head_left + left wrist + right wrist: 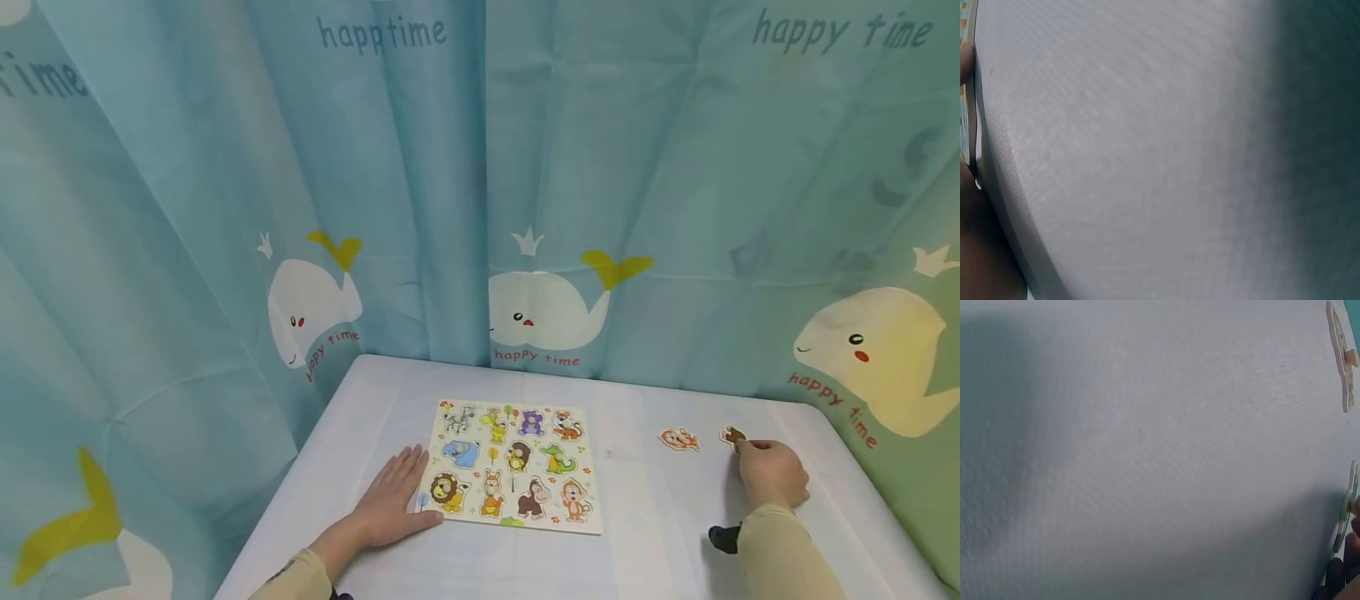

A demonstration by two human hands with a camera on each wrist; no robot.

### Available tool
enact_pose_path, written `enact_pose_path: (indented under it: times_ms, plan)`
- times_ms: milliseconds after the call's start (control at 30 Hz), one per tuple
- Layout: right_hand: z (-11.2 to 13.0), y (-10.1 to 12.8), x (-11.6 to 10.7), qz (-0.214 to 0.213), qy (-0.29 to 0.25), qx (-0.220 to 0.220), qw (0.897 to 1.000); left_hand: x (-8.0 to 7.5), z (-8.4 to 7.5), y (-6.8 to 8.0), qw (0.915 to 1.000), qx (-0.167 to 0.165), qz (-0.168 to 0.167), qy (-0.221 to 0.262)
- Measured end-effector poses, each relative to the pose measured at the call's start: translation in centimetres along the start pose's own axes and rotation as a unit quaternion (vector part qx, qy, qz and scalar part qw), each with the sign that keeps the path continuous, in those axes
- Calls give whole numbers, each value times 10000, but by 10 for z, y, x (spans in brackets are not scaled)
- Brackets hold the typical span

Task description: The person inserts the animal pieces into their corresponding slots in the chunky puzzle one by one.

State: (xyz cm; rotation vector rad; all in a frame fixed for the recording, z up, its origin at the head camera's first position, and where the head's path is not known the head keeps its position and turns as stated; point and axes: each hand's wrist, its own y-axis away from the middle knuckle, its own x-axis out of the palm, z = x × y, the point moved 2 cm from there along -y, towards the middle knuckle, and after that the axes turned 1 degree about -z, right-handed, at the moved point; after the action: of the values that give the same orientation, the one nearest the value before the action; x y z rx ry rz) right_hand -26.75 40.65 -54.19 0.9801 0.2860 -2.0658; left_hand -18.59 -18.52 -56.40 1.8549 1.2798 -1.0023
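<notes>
My right hand [772, 473] pinches a small brown animal-shaped puzzle piece [732, 435] by its right side, low over the white table. In the right wrist view, fingertips [1352, 547] meet the knob side of that puzzle piece, at the right edge. Left of it lies an orange-and-white animal puzzle piece [679, 439], which shows a raised knob in the right wrist view. My left hand [393, 504] rests with fingers extended at the left edge of a puzzle board [517, 527]. Colourful animals fill the board, among them a zebra, elephant and lion.
The white-covered table [637, 542] has rounded back corners. Behind it and at both sides hangs a blue-green curtain [450, 167] with whales and lettering. A dark object [724, 539] juts out beside the right sleeve [787, 554].
</notes>
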Motion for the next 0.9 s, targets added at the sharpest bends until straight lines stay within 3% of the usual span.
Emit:
enact_pose_path:
  times_ms: [900]
  plan:
    - [-2,-3,10,-66,197,59,9998,0,-1,0,10000,-24,3,3]
